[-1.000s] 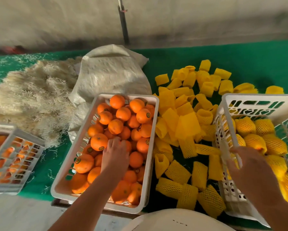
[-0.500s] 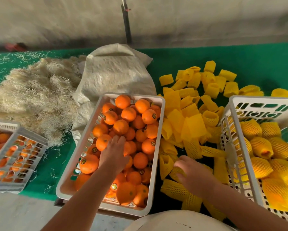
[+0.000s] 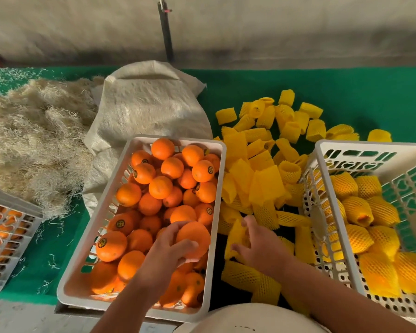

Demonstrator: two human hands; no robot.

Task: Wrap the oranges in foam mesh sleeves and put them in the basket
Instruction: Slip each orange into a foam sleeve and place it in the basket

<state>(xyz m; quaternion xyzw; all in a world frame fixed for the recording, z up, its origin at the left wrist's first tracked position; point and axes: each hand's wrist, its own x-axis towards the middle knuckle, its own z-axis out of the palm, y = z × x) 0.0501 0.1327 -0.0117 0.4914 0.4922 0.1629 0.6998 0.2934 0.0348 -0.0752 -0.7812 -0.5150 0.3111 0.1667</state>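
My left hand (image 3: 168,251) grips a bare orange (image 3: 196,237), lifted above the right side of the white crate (image 3: 98,224) that is full of loose oranges. Just right of that crate, my right hand (image 3: 260,246) pinches a yellow foam mesh sleeve (image 3: 237,234) at the near end of the sleeve pile (image 3: 262,164). The white basket (image 3: 315,212) on the right holds several oranges wrapped in yellow sleeves (image 3: 361,210).
A woven sack (image 3: 149,109) and a heap of pale straw (image 3: 31,138) lie at the back left on the green table cover (image 3: 346,92). Another crate (image 3: 12,227) with oranges sits at the far left. A dark pole (image 3: 166,32) stands against the back wall.
My left hand has lifted an orange out of the crate and moved right. My right hand left the basket rim, came to the sleeve pile and took hold of a sleeve.
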